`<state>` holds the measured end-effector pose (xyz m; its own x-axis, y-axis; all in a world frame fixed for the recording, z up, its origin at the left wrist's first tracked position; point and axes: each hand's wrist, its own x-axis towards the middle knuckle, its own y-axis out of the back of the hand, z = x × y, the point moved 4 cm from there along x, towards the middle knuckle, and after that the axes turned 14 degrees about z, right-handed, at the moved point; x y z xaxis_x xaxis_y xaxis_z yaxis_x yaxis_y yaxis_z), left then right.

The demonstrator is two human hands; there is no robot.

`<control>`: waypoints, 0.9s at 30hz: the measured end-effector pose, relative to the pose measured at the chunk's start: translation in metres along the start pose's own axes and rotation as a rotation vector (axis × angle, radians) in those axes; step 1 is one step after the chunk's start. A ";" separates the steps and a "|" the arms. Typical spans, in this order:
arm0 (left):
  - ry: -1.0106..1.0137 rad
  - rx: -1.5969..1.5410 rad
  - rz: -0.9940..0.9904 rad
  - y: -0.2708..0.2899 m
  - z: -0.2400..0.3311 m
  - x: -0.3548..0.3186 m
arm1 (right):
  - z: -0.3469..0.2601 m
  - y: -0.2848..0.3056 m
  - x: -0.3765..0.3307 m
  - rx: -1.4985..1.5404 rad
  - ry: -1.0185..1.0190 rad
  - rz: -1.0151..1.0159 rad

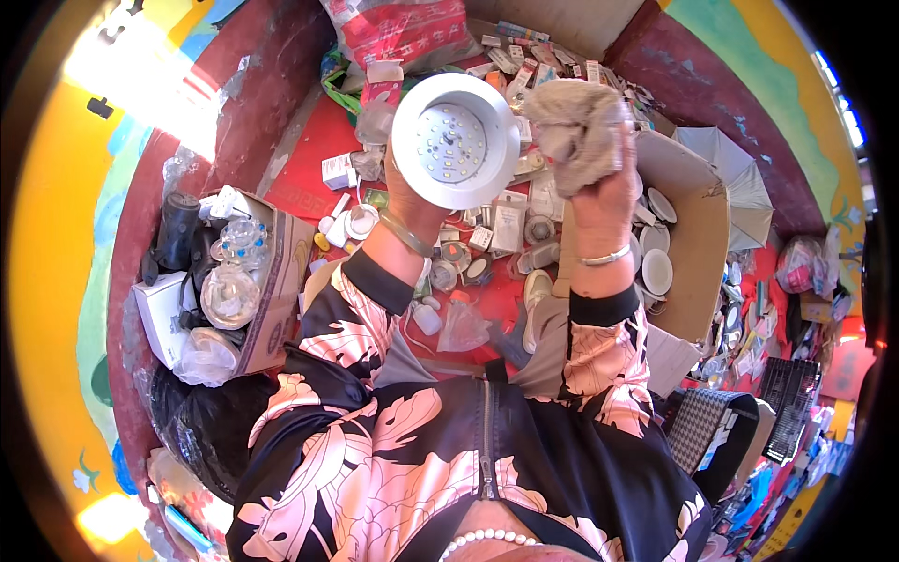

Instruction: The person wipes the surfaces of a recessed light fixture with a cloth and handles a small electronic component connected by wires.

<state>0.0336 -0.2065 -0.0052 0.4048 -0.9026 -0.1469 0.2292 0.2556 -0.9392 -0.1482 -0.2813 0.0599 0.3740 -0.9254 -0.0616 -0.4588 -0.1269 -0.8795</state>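
Observation:
My left hand (408, 194) holds up a round white LED downlight (452, 142), its ring of small LEDs turned toward me. Most of the fingers on that hand are hidden behind the lamp. In my right hand (607, 199) is a crumpled beige-brown rag (575, 126), raised just to the right of the lamp and apart from it. The rag covers part of the right fingers and is slightly blurred.
On the right stands an open cardboard box (698, 225) with white round lamps (657, 272). Another carton (281, 281) at left holds clear plastic-wrapped goods. Small boxes and lamp parts litter the red ground cloth (314, 164) ahead. A grey umbrella (740, 183) lies at the far right.

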 end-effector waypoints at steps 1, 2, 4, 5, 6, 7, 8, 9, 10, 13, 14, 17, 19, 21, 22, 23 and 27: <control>0.055 -0.021 -0.045 -0.003 -0.006 -0.003 | 0.006 0.012 0.007 -0.137 0.087 0.029; 0.047 -0.014 -0.030 -0.005 -0.008 -0.005 | 0.016 0.012 0.005 -0.360 0.182 -0.005; 0.028 0.001 0.005 -0.009 -0.010 -0.007 | 0.042 0.005 -0.001 -0.809 0.367 -0.074; 0.047 -0.013 -0.010 -0.018 -0.008 -0.016 | 0.050 0.001 -0.006 -0.959 0.523 -0.093; -0.067 0.145 -0.035 -0.016 -0.003 -0.016 | 0.054 0.003 -0.007 -1.010 0.595 -0.127; -0.184 0.304 -0.058 -0.014 0.001 -0.015 | 0.059 0.004 -0.007 -1.059 0.665 -0.163; -0.199 0.311 -0.053 -0.012 0.003 -0.014 | 0.062 0.004 -0.007 -1.107 0.737 -0.200; -0.212 0.319 -0.047 -0.010 0.004 -0.013 | 0.062 0.007 -0.009 -1.107 0.726 -0.190; -0.126 0.177 -0.012 -0.009 0.004 -0.013 | 0.065 0.007 -0.011 -1.125 0.763 -0.196; -0.062 0.009 0.034 -0.013 0.007 -0.011 | 0.077 0.008 -0.020 -1.144 0.800 -0.209; -0.072 -0.005 0.041 -0.014 0.010 -0.009 | 0.082 0.009 -0.026 -1.161 0.773 -0.242; -0.103 0.019 0.053 -0.007 0.017 0.000 | 0.098 0.005 -0.044 -1.225 0.783 -0.343; -0.087 0.002 0.073 -0.006 0.018 -0.002 | 0.095 -0.011 -0.057 -1.312 0.859 -0.436; -0.015 0.020 0.099 -0.002 0.016 -0.007 | 0.094 -0.023 -0.064 -1.474 0.958 -0.564; 0.023 0.032 0.109 -0.001 0.013 -0.010 | 0.094 -0.027 -0.066 -1.495 0.979 -0.622; 0.012 0.102 0.168 0.001 0.010 -0.013 | 0.095 -0.030 -0.069 -1.513 0.999 -0.680; 0.183 0.075 0.288 -0.021 -0.003 -0.035 | 0.090 -0.035 -0.069 -1.660 1.047 -0.730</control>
<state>0.0116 -0.1814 0.0184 0.2985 -0.8351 -0.4620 0.1954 0.5273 -0.8269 -0.0851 -0.1806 0.0528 0.5616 -0.3028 0.7700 -0.8164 -0.0516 0.5752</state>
